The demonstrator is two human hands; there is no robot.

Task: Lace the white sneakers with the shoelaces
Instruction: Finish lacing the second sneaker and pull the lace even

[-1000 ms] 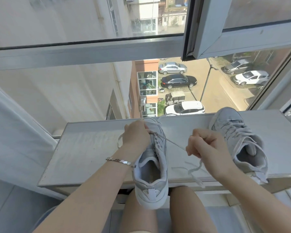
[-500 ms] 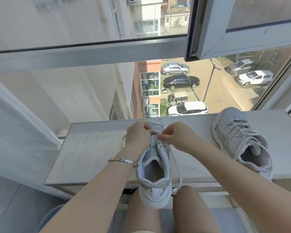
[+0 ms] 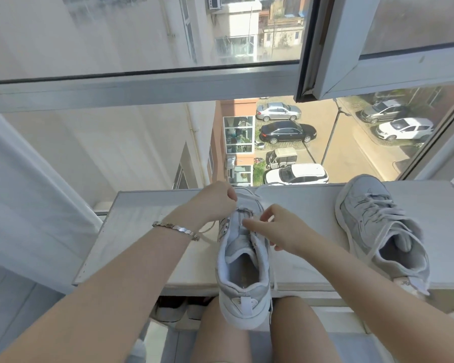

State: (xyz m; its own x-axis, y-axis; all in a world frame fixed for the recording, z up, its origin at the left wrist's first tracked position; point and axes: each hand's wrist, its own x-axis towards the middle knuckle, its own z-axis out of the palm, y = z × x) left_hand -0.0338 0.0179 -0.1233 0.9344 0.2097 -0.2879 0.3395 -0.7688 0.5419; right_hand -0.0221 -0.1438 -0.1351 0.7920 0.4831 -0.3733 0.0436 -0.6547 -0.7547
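The sneaker (image 3: 243, 260) in work lies on the white surface (image 3: 142, 231) with its toe toward the window. Its heel hangs over the near edge, between the person's knees. The shoelace (image 3: 207, 228) is threaded only at the front eyelets. One loose part curves out on the left side and another hangs down on the right.

The left hand (image 3: 212, 203) is curled at the front of the lacing and seems to pinch the shoelace there. The right hand (image 3: 275, 229) has its thumb and fingers closed together at the eyelet row, next to the tongue, probably on the lace end, though the end itself is hidden.

The second sneaker (image 3: 378, 231) lies well apart on the right, already laced.

I think the main risk is the overhanging heel: a strong pull toward the body could drag the sneaker off the surface. Also, the lace end may slip from the pinch, or an eyelet may be missed.
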